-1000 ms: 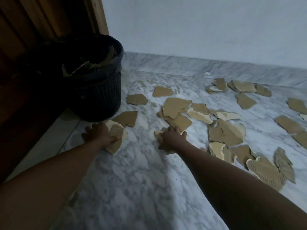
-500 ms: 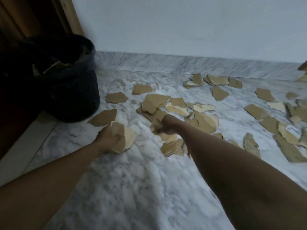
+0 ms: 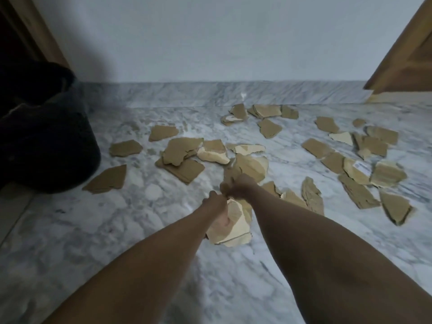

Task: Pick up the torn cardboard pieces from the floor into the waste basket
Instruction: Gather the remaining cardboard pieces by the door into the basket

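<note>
Head view, far left: a black waste basket [image 3: 49,146], round-walled, dim and blurred, standing on the floor beside a brown wooden door frame [image 3: 39,36]. Underneath, a white marble floor [image 3: 93,242] veined in grey, smooth and faintly glossy, with a matching marble skirting [image 3: 175,93] below a plain pale wall [image 3: 210,36]. Just beside the basket's foot, a flat brown wedge [image 3: 106,180] with ragged edges. Further back, a torn slab [image 3: 125,148] and a squarish shard [image 3: 163,132], both well apart from either hand. Next along, a loose stack [image 3: 181,163] of jagged brown sheets, overlapping, with pale peeled faces beside it.

Centre: left hand [image 3: 216,210] gripping a pale bundle [image 3: 235,228] of torn cardboard pieces, thumb pressed on the top sheet, fingers hidden behind, bundle hanging to the hand's right. Just beyond, right hand [image 3: 240,188] clenched on a brown scrap [image 3: 229,176], all of it blurred; hard to tell how many scraps inside the fist. Basket well to the left of both hands, with bare marble and the wedge between.

Right of the forearms, many more scattered pieces [image 3: 311,197] lying flat on the marble, irregular in outline, some ribbed, one carrying a white printed label [image 3: 361,166]. Far back, a small cluster [image 3: 264,112] near the skirting. Top right corner, a slanted brown wooden door [image 3: 406,54].
</note>
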`<state>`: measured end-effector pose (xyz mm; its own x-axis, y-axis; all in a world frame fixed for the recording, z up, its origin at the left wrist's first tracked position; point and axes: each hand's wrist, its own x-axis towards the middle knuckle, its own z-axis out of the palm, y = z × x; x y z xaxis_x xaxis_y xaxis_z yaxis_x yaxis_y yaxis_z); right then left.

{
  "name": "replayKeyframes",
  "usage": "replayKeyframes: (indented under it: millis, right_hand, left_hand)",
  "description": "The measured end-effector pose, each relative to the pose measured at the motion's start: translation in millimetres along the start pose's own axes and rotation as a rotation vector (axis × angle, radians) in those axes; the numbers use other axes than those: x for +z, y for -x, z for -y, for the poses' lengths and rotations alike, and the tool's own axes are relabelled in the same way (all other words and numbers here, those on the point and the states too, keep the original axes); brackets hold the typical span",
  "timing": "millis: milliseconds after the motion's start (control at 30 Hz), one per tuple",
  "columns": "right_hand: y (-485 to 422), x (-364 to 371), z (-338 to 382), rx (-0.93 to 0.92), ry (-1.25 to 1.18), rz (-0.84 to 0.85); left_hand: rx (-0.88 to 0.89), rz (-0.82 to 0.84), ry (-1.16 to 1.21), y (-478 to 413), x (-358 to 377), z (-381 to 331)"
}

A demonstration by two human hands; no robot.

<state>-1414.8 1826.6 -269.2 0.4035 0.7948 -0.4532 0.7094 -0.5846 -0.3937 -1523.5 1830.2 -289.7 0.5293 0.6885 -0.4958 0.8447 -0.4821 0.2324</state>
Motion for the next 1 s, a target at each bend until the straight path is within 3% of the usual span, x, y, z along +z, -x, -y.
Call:
replayKeyframes:
  millis: [167, 333, 567, 667, 867, 1000]
  right_hand:
    - [-20.3, 28.3, -11.5, 0.067, 0.049, -0.05]
    - [-15.3, 2.3, -4.8, -0.045, 0.14, 0.031]
    - [-16.0, -50.9, -38.4, 0.04, -0.309, -0.055]
    - [-9.4, -56.3, -63.9, 0.131, -0.358, -0.021]
    - [1.1, -45.0, -121.3, 0.299, -0.062, -0.029]
    - [0.3, -33.3, -133.4, 0.285, 0.133, -0.034]
  left_hand:
    - [0.005, -0.069, 0.126, 4.5, 17.8, 14.0]
    - [-0.093, -0.111, 0.232, 5.3, 26.7, 15.1]
    - [-0.125, 0.058, 0.296, 5.6, 19.8, 27.6]
    - [-0.129, 0.081, 0.303, 6.9, 14.9, 29.5]
    - [-0.089, 0.111, 0.352, 7.3, 17.0, 34.5]
    - [-0.06, 0.089, 0.285, 9.8, -1.5, 23.1]
